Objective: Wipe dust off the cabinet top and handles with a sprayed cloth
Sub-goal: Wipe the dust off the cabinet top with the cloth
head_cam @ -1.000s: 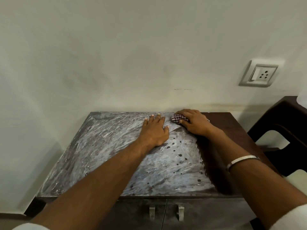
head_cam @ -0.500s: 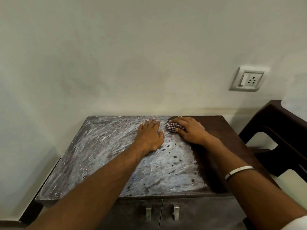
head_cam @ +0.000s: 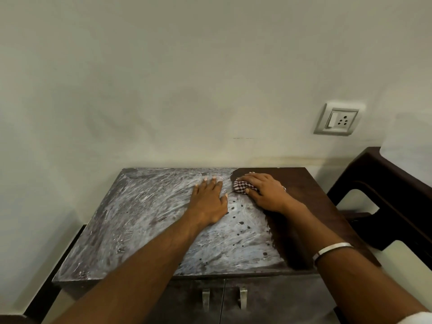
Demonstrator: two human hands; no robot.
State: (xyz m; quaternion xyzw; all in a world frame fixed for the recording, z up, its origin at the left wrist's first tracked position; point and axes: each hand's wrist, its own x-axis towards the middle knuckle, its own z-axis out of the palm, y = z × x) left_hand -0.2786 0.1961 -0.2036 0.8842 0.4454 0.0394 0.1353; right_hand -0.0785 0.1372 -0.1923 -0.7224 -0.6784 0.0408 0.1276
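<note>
**Top wipe under way; handles not yet done**

Cloth (head_cam: 243, 187): small red-and-white checked wad, crumpled, soft weave. It lies at the far edge of the top (head_cam: 145, 220), near the wall, right at the line between dusty and clean surface.

Right hand (head_cam: 264, 192): lies over the cloth, fingers close together and curved down on it, pressing it to the top. Whether the thumb hooks under the wad cannot be told. A pale bangle (head_cam: 332, 250) sits on the right forearm.

Left hand (head_cam: 208, 199): flat on the dusty part just beside the cloth, fingers straight and slightly spread, holding nothing. It looks like a brace.

Top: flat rectangular slab. Left and middle carry a grey-white chalky film with swirled smear marks and dark round spots, likely spray drops. The right strip is bare dark brown wood, matt.

Judgement: step in hand is wiping the top; roughly a quarter looks clean. Next move calls for firm strokes leftward across the film, with the left hand out of the path.

Handles (head_cam: 224, 298): two small metal pulls on the doors below, apparently untouched.

Beyond: pale wall, socket (head_cam: 339, 119), dark chair (head_cam: 383, 195) to the right.
</note>
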